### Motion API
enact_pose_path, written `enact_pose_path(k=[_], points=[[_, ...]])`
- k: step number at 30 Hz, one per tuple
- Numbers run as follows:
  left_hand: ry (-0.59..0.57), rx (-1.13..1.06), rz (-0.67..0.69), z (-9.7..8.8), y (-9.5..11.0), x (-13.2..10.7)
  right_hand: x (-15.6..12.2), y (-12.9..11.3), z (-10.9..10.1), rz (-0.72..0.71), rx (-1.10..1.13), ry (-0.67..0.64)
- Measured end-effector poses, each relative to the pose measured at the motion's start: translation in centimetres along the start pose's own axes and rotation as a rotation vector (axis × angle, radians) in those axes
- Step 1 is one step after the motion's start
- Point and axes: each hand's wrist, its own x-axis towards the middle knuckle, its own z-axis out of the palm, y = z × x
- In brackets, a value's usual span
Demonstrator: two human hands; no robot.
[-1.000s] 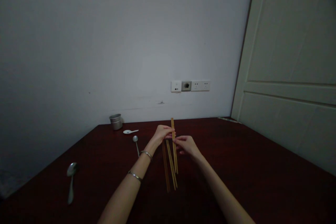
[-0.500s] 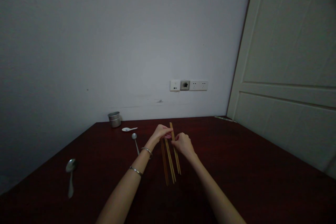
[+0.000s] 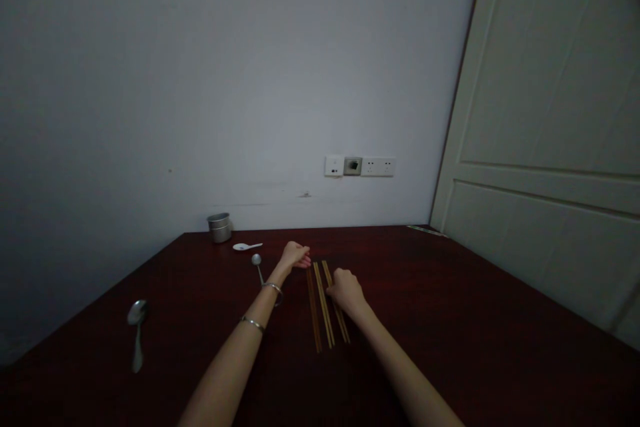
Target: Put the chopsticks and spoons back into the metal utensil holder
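Three pairs of chopsticks lie side by side, roughly lengthwise to me, in the middle of the table. The reddish-brown pair of chopsticks (image 3: 314,313) is on the left, with a yellowish pair of chopsticks (image 3: 324,307) beside it. My right hand (image 3: 347,292) is closed on the rightmost light pair of chopsticks (image 3: 343,327) near its middle, covering part of it. By the far ends of the left pairs is my left hand (image 3: 296,255), fingers loosely curled and apart, with nothing seen in it.
A metal spoon (image 3: 137,333) lies at the left front. A long-handled small spoon (image 3: 257,261) rests left of my left hand, partly behind the forearm. Farther back are a white spoon (image 3: 245,247) and a metal cup (image 3: 219,227) near the wall.
My left hand has let go of the rightmost chopsticks and moved left. My right hand has come nearer with that pair, which now lies lower, almost level with the others.
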Motion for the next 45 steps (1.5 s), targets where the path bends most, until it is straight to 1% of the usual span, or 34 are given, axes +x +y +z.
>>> enact_pose_path(k=[3,8,15,20,25,30,33,36,40,43,45], points=[[-0.002,-0.021,0.000,-0.3,-0.5,0.3,-0.3,-0.1,0.0,-0.025,-0.004,0.018],[-0.006,-0.050,-0.006,-0.5,-1.1,0.7,-0.4,0.2,0.0,-0.022,0.009,0.014],[0.003,-0.062,-0.026,-0.6,-1.3,0.7,0.1,0.8,0.2,-0.020,0.052,0.002],[0.012,-0.065,-0.037,-0.6,-1.4,0.8,0.4,1.2,0.2,-0.027,0.082,0.028],[0.027,-0.067,-0.035,-0.6,-1.6,0.9,1.2,2.1,-0.4,-0.027,0.106,0.054],[0.036,-0.063,-0.048,-0.7,-2.2,1.4,2.8,3.6,-0.7,-0.043,0.163,0.101],[0.041,-0.059,-0.067,-0.8,-2.8,1.9,3.7,3.9,-0.1,-0.061,0.294,0.037],[0.045,-0.054,-0.077,-0.8,-3.2,2.3,4.3,3.5,0.8,-0.045,0.411,-0.051],[0.041,-0.039,-0.084,-0.8,-3.5,2.3,4.7,2.7,1.8,-0.038,0.452,-0.039],[0.029,-0.013,-0.105,-0.7,-3.2,1.9,4.7,2.4,2.0,-0.037,0.484,-0.049],[-0.028,0.074,-0.140,-0.6,-2.7,1.4,4.7,2.2,1.9,-0.031,0.488,-0.080]])
